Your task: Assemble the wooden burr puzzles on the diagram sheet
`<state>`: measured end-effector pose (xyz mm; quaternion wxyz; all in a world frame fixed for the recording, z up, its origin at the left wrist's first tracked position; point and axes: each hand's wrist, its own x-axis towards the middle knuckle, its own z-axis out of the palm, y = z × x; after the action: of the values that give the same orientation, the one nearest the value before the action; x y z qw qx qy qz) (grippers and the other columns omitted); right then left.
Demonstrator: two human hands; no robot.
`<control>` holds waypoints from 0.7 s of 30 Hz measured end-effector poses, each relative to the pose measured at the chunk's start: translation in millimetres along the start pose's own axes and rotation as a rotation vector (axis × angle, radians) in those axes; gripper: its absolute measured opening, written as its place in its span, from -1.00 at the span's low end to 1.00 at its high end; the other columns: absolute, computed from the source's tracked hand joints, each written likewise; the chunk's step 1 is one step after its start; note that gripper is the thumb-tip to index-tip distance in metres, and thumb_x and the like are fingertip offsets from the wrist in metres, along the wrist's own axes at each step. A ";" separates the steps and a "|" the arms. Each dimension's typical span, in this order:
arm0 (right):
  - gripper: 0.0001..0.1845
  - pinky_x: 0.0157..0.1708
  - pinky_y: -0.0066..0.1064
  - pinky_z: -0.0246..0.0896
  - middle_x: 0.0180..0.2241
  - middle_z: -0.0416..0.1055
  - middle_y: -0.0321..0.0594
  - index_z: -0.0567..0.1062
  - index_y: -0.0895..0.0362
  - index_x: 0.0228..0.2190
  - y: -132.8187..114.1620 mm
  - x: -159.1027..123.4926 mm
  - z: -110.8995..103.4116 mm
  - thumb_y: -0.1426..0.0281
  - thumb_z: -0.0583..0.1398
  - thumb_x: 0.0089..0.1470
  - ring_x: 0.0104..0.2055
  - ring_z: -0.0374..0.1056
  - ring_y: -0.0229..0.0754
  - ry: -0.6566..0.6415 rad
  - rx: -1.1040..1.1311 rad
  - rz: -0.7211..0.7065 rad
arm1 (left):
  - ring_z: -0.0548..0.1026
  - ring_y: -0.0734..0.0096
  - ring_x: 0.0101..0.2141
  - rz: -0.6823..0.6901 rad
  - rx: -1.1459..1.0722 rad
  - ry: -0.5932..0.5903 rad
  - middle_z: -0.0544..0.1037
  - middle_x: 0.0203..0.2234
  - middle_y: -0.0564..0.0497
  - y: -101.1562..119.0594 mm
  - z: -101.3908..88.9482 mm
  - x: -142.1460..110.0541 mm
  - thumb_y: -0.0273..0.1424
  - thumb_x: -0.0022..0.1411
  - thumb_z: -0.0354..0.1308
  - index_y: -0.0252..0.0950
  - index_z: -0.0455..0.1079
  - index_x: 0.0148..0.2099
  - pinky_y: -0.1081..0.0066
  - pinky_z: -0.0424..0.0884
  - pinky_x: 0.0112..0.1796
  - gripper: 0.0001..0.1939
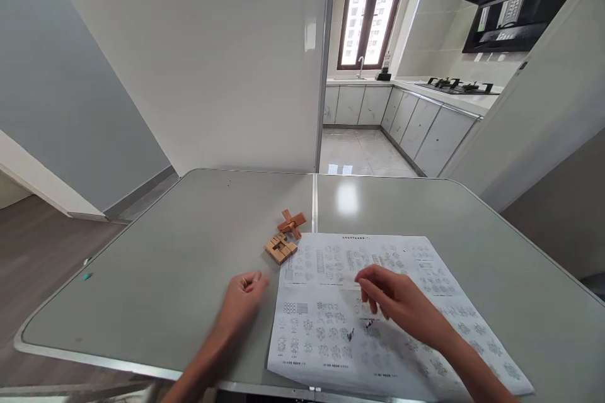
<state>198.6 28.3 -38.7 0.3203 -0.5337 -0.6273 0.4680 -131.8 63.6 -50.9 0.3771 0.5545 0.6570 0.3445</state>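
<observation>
A large printed sheet point(331, 295) with rows of small diagrams lies on the table, and my right hand point(392, 296) hovers over its middle. The fingers of that hand are loosely bent and apart, holding nothing. Left of the sheet, my left hand point(242, 299) is curled closed above the bare tabletop, slightly blurred, with nothing visible in it. Beyond it, at the sheet's upper left corner, sits a flat bundle of wooden puzzle pieces point(280, 248). Just behind that rests a cross-shaped wooden puzzle point(292, 223) of interlocked sticks.
The grey-green table point(198, 233) has a metal seam across its middle and a raised metal rim. Small green and white bits point(86, 276) lie at the left edge. A white wall stands behind, and a kitchen with a gas stove point(458, 86) shows through the doorway.
</observation>
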 end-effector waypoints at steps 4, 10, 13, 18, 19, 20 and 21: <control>-0.53 -0.51 -0.38 0.33 -0.41 0.52 -0.20 0.56 0.03 -0.23 18.2 -36.6 3.0 -0.09 0.14 0.27 -0.47 0.40 -0.16 0.170 0.058 0.087 | -0.09 0.52 -0.54 0.022 0.038 -0.069 -0.10 -0.61 0.17 -3.8 10.3 -37.2 -0.16 0.07 0.09 -0.19 -0.18 -0.53 0.48 -0.10 -0.53 -0.54; -0.48 -0.43 -0.34 0.40 -0.46 0.54 -0.20 0.57 0.02 -0.30 48.5 -48.5 21.5 -0.15 0.12 0.23 -0.47 0.43 -0.10 0.299 0.014 0.129 | -0.05 0.52 -0.55 0.060 0.056 -0.089 -0.08 -0.64 0.16 -8.6 16.7 -54.6 -0.06 0.13 0.06 -0.20 -0.18 -0.57 0.46 -0.01 -0.51 -0.48; -0.46 -0.46 -0.34 0.37 -0.48 0.54 -0.20 0.58 0.01 -0.30 52.9 -49.5 29.8 -0.16 0.11 0.22 -0.50 0.42 -0.09 0.349 -0.086 0.123 | -0.04 0.51 -0.55 0.069 0.065 -0.069 -0.06 -0.63 0.16 -8.5 16.8 -51.9 -0.05 0.16 0.04 -0.20 -0.17 -0.55 0.46 0.00 -0.51 -0.48; -0.51 -0.42 -0.35 0.36 -0.49 0.54 -0.23 0.59 0.01 -0.30 48.7 -51.3 36.4 -0.12 0.13 0.23 -0.49 0.42 -0.08 0.415 -0.140 0.078 | 0.00 0.49 -0.57 0.171 0.202 -0.098 -0.02 -0.64 0.17 -8.7 20.1 -51.9 -0.11 0.29 0.00 -0.21 -0.11 -0.53 0.46 0.04 -0.51 -0.52; -0.51 -0.42 -0.35 0.36 -0.49 0.53 -0.23 0.59 0.01 -0.31 46.8 -51.6 37.0 -0.12 0.13 0.23 -0.49 0.41 -0.09 0.425 -0.134 0.077 | 0.03 0.48 -0.57 0.216 0.260 -0.102 0.03 -0.64 0.16 -9.8 21.9 -52.9 -0.14 0.32 0.00 -0.21 -0.07 -0.52 0.45 0.05 -0.50 -0.54; -0.51 -0.42 -0.35 0.36 -0.50 0.53 -0.24 0.59 0.00 -0.31 45.0 -51.8 37.3 -0.12 0.13 0.23 -0.49 0.41 -0.09 0.433 -0.127 0.079 | 0.07 0.47 -0.58 0.264 0.326 -0.102 0.10 -0.65 0.15 -11.3 23.8 -53.9 -0.17 0.34 -0.01 -0.22 -0.03 -0.51 0.45 0.06 -0.49 -0.57; -0.52 -0.41 -0.35 0.36 -0.50 0.52 -0.24 0.58 0.00 -0.31 43.4 -51.9 37.4 -0.11 0.13 0.24 -0.49 0.41 -0.09 0.442 -0.122 0.082 | 0.11 0.46 -0.59 0.312 0.394 -0.098 0.17 -0.65 0.14 -13.1 25.9 -55.0 -0.21 0.35 -0.02 -0.22 0.02 -0.50 0.44 0.07 -0.48 -0.61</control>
<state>192.6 -31.5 -87.3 0.3976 -0.6668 -0.5468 0.3135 -109.7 8.3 -68.5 0.2356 0.7280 0.5988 0.2366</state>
